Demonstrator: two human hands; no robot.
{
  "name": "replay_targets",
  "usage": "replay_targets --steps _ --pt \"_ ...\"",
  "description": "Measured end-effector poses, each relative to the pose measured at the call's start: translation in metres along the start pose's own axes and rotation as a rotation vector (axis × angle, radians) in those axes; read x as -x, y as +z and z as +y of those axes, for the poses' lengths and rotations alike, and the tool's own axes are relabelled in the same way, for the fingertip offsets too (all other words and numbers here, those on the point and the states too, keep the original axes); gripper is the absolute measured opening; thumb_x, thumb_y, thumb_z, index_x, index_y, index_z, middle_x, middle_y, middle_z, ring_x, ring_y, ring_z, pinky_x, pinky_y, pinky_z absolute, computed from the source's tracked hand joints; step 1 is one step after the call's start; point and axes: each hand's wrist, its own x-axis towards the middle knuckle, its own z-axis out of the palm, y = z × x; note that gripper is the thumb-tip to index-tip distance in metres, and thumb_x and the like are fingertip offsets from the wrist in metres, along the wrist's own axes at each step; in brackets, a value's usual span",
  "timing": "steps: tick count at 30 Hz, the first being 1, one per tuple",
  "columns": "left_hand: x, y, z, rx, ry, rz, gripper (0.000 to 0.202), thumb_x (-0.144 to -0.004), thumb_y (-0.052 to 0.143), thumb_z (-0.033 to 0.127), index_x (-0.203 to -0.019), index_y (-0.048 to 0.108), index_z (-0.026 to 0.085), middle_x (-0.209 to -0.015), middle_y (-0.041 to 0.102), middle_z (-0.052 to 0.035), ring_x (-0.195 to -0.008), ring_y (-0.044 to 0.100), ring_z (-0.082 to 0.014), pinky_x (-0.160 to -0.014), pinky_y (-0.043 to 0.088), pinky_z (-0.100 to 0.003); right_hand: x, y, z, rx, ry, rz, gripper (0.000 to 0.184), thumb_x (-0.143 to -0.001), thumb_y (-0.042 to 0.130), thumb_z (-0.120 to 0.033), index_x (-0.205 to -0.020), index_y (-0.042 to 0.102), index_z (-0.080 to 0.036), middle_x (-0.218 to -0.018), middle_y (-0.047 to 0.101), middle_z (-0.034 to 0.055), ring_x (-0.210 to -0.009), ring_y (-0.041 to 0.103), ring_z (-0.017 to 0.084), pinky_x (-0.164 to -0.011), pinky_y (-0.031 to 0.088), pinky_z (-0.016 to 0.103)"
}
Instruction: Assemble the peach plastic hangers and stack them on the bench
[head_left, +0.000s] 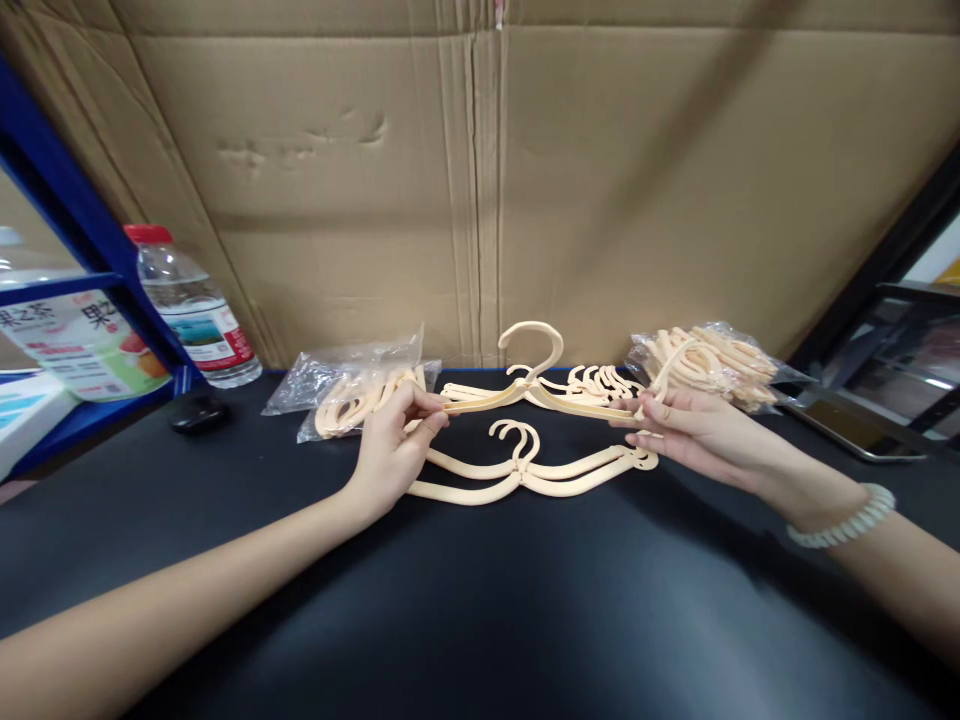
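Observation:
A cream-coloured clothes hanger [534, 385] is stretched between my hands, its hook pointing up, raised over the black table. My left hand [397, 440] pinches its left end between thumb and fingers. At the other end, my right hand [694, 435] closes on the hanger's right arm, and a looped cream piece [671, 372] shows by its thumb. Below lie two similar hangers [520, 477], side by side with their hooks toward the back. My left hand hides their left ends. Behind the raised hanger, more hangers [604, 383] lie in an overlapping row.
A clear plastic bag [352, 385] with cream pieces lies back left; another filled bag [709, 365] sits back right beside a phone-like slab [851, 420]. At left are a red-capped water bottle [199, 310], a black mouse [199, 412] and a blue rack [97, 285]. Cardboard [337, 180] stands behind.

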Motion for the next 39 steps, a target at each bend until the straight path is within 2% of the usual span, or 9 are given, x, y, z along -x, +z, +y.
replay_targets --steps 5,8,12,17,23,28,32,36,39 --pt "0.0 -0.001 -0.001 -0.017 0.017 -0.007 0.01 -0.08 0.061 0.024 -0.073 0.054 0.019 -0.084 0.065 -0.005 -0.075 0.065 -0.0198 -0.07 0.055 -0.035 0.002 0.0 0.002 -0.057 0.075 -0.043 0.024 -0.077 0.076 -0.04 -0.079 0.064 -0.019 -0.093 0.071 0.01 -0.098 0.068 0.026 -0.082 0.06 0.034" --pt "0.001 -0.001 -0.002 -0.021 0.025 -0.008 0.009 -0.08 0.06 0.022 -0.074 0.054 0.019 -0.084 0.065 -0.0055 -0.08 0.065 -0.021 -0.072 0.054 -0.036 0.001 0.0 0.001 -0.096 0.12 -0.066 0.027 -0.073 0.08 -0.037 -0.074 0.061 -0.018 -0.08 0.072 0.0082 -0.084 0.071 0.022 -0.08 0.06 0.03" --pt "0.001 -0.001 -0.002 -0.031 0.041 -0.009 0.009 -0.08 0.059 0.021 -0.074 0.054 0.019 -0.083 0.065 -0.0052 -0.082 0.065 -0.0217 -0.072 0.053 -0.036 0.002 0.002 0.0 -0.119 0.136 -0.066 0.03 -0.068 0.084 -0.035 -0.073 0.06 -0.018 -0.076 0.072 0.0074 -0.072 0.071 0.018 -0.075 0.061 0.026" --pt "0.001 -0.001 -0.002 -0.052 0.051 -0.013 0.008 -0.08 0.06 0.02 -0.074 0.055 0.019 -0.084 0.066 -0.0052 -0.08 0.064 -0.0213 -0.072 0.052 -0.036 0.002 0.006 -0.002 -0.098 0.082 0.008 0.035 -0.064 0.087 -0.038 -0.071 0.06 -0.018 -0.07 0.07 0.0042 -0.067 0.069 0.014 -0.069 0.06 0.02" --pt "0.001 -0.002 -0.002 -0.062 0.055 -0.027 0.007 -0.081 0.06 0.02 -0.075 0.056 0.019 -0.081 0.065 -0.0037 -0.075 0.063 -0.0194 -0.07 0.05 -0.034 0.003 0.01 0.0 -0.036 -0.008 0.076 0.038 -0.064 0.087 -0.04 -0.073 0.057 -0.018 -0.068 0.068 0.0031 -0.063 0.067 0.014 -0.064 0.059 0.024" --pt "0.002 -0.002 0.001 -0.055 0.017 -0.049 0.007 -0.081 0.059 0.02 -0.076 0.056 0.018 -0.075 0.064 -0.0019 -0.066 0.062 -0.0166 -0.065 0.048 -0.032 0.003 0.015 0.003 -0.057 -0.057 0.112 0.041 -0.062 0.088 -0.042 -0.074 0.058 -0.017 -0.071 0.068 0.0022 -0.064 0.066 0.012 -0.063 0.057 0.019" --pt "0.003 -0.001 0.004 0.009 -0.037 -0.066 0.01 -0.082 0.059 0.023 -0.077 0.052 0.018 -0.076 0.064 -0.0023 -0.062 0.061 -0.0154 -0.061 0.049 -0.03 0.001 0.016 0.005 -0.09 -0.132 0.121 0.035 -0.066 0.085 -0.042 -0.077 0.061 -0.018 -0.074 0.067 0.0011 -0.067 0.066 0.012 -0.062 0.056 0.02" --pt "0.001 -0.002 0.008 0.004 -0.06 -0.065 0.012 -0.083 0.058 0.025 -0.078 0.05 0.017 -0.075 0.064 -0.0032 -0.063 0.061 -0.0151 -0.061 0.049 -0.029 -0.002 0.01 0.004 -0.063 -0.226 0.167 0.028 -0.07 0.083 -0.039 -0.081 0.066 -0.021 -0.091 0.066 0.0016 -0.075 0.062 0.012 -0.061 0.054 0.02" --pt "-0.006 -0.009 0.013 -0.037 -0.074 -0.12 0.014 -0.084 0.058 0.027 -0.08 0.049 0.018 -0.077 0.066 -0.0043 -0.064 0.062 -0.0153 -0.06 0.049 -0.027 -0.003 0.001 -0.002 -0.09 -0.256 0.193 0.023 -0.075 0.077 -0.042 -0.083 0.07 -0.021 -0.086 0.062 0.0018 -0.073 0.056 0.011 -0.058 0.051 0.02"
